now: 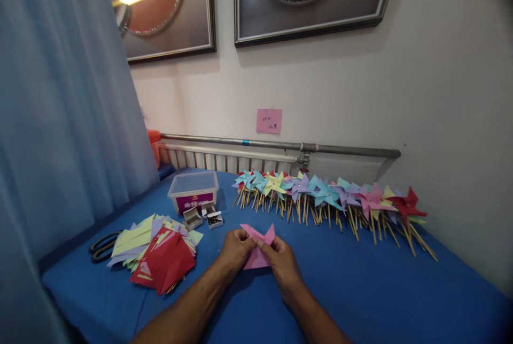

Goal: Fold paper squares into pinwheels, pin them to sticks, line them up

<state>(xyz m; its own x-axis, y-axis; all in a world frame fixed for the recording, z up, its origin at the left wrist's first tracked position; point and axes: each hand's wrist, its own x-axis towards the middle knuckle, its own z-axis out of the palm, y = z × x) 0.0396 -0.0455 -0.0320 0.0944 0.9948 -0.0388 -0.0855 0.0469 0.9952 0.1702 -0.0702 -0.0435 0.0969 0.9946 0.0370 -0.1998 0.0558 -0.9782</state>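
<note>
Pink paper (256, 256), folded into points, sits low over the blue desk (380, 290), pinched from both sides: the left hand (236, 250) nips its left edge, the right hand (280, 258) its middle, fingertips pressed together on it, seemingly at a folded flap. Left of the hands lies a stack of coloured sheets (158, 253) with scissors (102, 248) beside. Behind, finished pinwheels (328, 200) line the wall, near a plastic box (193, 190).

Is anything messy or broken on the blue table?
Nothing looks broken. The paper stack is fanned out loosely, and two small boxes lie open. Both hands hold a pink paper piece.
</note>
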